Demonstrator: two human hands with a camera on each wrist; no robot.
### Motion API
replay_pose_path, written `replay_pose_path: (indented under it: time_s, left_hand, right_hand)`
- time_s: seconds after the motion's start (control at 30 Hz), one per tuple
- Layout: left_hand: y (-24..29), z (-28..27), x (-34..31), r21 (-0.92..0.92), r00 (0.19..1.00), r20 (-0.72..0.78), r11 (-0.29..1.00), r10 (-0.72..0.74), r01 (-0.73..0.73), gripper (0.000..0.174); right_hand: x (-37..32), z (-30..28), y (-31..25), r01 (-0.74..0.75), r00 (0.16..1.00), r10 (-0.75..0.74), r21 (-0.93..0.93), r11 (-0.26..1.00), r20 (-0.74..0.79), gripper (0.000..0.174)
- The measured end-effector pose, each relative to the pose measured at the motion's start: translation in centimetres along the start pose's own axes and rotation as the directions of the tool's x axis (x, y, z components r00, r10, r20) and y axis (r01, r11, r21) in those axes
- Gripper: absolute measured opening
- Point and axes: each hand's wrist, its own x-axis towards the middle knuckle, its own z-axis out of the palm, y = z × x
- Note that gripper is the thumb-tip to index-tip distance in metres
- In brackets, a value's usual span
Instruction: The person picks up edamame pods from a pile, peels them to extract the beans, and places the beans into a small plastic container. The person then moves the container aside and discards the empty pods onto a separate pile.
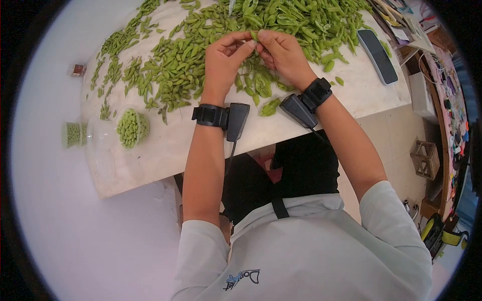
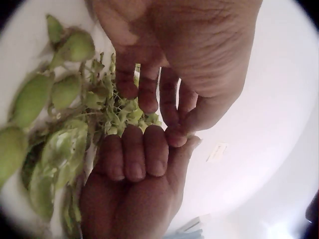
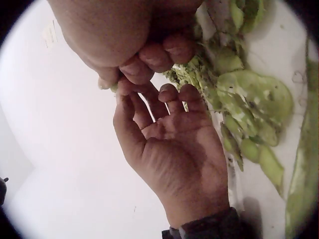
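A small green edamame pod [image 1: 254,35] is pinched between the fingertips of both hands, over the pile on the table. My left hand [image 1: 224,55] holds it from the left with thumb and forefinger. From the other side the right hand [image 1: 285,50] grips it, thumb on top and the other fingers curled in. Only a green tip [image 3: 114,88] of the pod shows in the right wrist view; fingers hide the rest. Split pod shells [image 1: 262,84] lie just below the hands, and one flat shell [image 1: 271,107] sits nearer the table's front edge.
Many pods [image 1: 186,65] spread over the white table [image 1: 165,143]. A clear cup of shelled beans [image 1: 131,129] stands at left; a similar bean-filled shape [image 1: 74,134] appears beyond it. At right lies a phone [image 1: 377,56]. A wooden stool [image 1: 425,159] is on the floor.
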Motion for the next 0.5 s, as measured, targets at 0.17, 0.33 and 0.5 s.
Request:
replay_pose_path:
  time_s: [0.17,0.33,0.5]
  left_hand:
    - [0.24,-0.19,0.02,0.054,1.0,-0.003,0.998,-0.01,0.01,0.025]
    - [0.23,-0.41,-0.15,0.05,1.0,-0.006,0.999,-0.003,0.003,0.024]
    - [0.05,-0.44,0.04,0.025,1.0,0.015,0.999,-0.022,0.022,0.022]
  right_hand:
    - [0.01,0.05,-0.01,-0.006,1.0,0.006,0.001,1.0,0.003,0.037]
    - [-0.11,0.09,-0.1,-0.027,1.0,0.027,-0.044,0.999,-0.003,0.038]
    - [0.19,0.06,0.27,-0.002,1.0,0.002,-0.043,0.999,-0.019,0.039]
